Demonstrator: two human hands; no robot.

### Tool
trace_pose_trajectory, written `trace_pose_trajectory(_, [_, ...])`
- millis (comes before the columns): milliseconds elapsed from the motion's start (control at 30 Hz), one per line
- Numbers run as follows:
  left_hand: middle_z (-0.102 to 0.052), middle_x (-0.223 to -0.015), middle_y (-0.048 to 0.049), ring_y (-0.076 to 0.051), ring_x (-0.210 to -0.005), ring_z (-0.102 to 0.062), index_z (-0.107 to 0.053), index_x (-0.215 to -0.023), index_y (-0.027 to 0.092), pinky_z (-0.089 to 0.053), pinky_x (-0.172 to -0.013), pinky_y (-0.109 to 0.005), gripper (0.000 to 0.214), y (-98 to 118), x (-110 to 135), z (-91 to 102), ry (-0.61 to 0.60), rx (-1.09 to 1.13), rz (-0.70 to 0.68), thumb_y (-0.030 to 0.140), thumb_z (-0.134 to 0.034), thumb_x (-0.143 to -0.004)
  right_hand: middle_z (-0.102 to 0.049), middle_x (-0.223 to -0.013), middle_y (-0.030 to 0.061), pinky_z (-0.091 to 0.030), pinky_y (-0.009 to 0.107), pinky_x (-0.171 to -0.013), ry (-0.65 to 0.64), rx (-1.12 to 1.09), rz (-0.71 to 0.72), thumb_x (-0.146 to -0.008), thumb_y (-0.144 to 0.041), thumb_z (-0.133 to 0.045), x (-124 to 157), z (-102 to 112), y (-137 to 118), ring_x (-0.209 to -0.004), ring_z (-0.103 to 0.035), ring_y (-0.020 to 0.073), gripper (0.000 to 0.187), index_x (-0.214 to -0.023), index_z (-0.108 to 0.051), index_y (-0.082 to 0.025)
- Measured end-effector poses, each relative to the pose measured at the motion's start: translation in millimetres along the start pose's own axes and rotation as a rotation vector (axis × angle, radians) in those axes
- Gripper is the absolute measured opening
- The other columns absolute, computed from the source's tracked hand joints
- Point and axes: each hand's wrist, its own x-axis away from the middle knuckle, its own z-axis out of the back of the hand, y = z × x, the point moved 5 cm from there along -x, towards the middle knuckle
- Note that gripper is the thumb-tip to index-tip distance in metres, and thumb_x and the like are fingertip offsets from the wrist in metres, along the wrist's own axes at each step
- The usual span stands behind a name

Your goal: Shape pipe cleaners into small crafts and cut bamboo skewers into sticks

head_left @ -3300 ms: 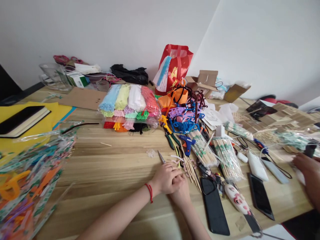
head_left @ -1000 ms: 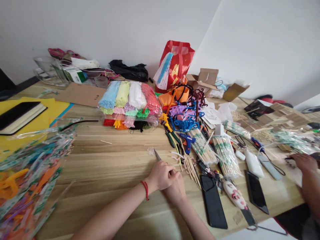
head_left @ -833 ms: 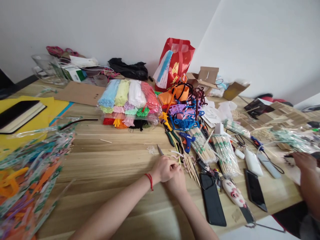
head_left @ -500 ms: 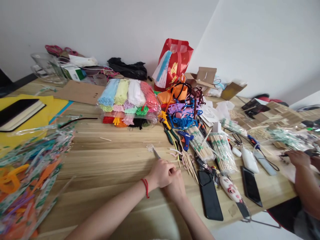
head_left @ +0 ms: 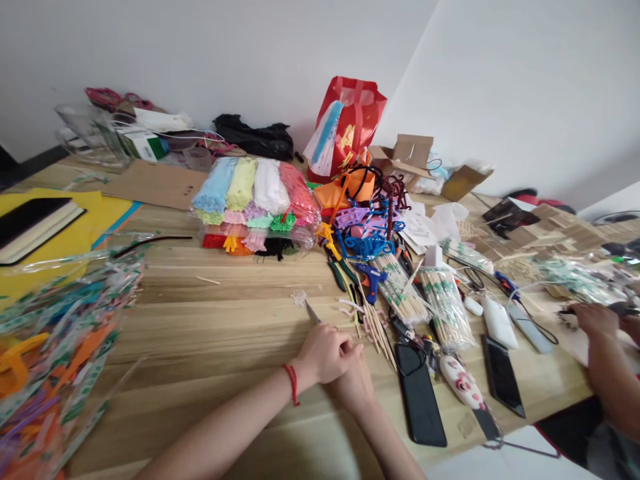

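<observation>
My left hand [head_left: 324, 353], with a red string bracelet [head_left: 291, 385] on its wrist, is closed and pressed against my right hand [head_left: 355, 383] above the table's front part. The right hand's fingers are closed too, and the left hand partly covers them. Just beyond the left hand a narrow pointed metal blade [head_left: 313, 312] sticks out; its other end is hidden, so I cannot tell which hand holds it. Near its tip lies a small heap of clear scraps [head_left: 299, 297]. Thin wooden sticks [head_left: 379, 333] lie to the right of my hands.
Bagged pipe cleaners [head_left: 257, 200] lie ahead, and packaged colourful strips [head_left: 75, 353] at left. To the right are a blue glue gun [head_left: 373, 280], pliers [head_left: 338, 272], bagged sticks [head_left: 445, 303] and a black phone [head_left: 423, 400]. Another person's hand [head_left: 595, 320] works at far right.
My two hands, still together, have shifted slightly down toward me, and the blade has drawn back a little from the clear scraps. The view has turned slightly.
</observation>
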Motion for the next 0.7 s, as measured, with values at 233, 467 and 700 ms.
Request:
trace_pose_trajectory(233, [-0.065,-0.066,-0.0027,-0.016,-0.068,-0.058,-0.061,-0.062,0.018,-0.041,-0.071,-0.029,0.028,-6.6,-17.9,2.3,0.024,0.039,-0.038,0.027,-0.047,-0.084,-0.069,-0.081,0.0024,-0.046,0.035,-0.065,-0.283,0.145,0.05,-0.079,-0.019,-0.046,-13.8,-18.5,-1.6,-0.078,-0.063,0.0213,0.039,-0.102,-0.064,-0.045])
trace_pose_trajectory(467, [-0.066,-0.103,-0.0047,-0.016,-0.096,-0.06,-0.061,-0.101,0.02,-0.046,-0.084,-0.027,0.024,-21.4,4.0,34.5,0.254,0.214,-0.035,0.027,-0.041,-0.089,-0.067,-0.09,0.0084,-0.045,0.032,-0.071,-0.355,0.148,0.005,-0.081,-0.015,-0.045,0.0,-5.3,-10.0,-0.079,-0.062,0.0205,0.044,-0.122,-0.057,-0.025])
trace_pose_trajectory(700, [-0.064,-0.114,-0.0081,-0.017,-0.108,-0.057,-0.059,-0.109,0.016,-0.042,-0.095,-0.033,0.034,-98.5,-33.9,76.8,0.124,-0.103,0.073,0.022,-0.031,-0.09,-0.066,-0.087,0.0065,-0.049,0.026,-0.064,-0.287,-0.053,-0.156,-0.086,-0.015,-0.035,40.3,17.1,-6.1,-0.072,-0.063,0.0185,0.046,-0.129,-0.05,-0.025])
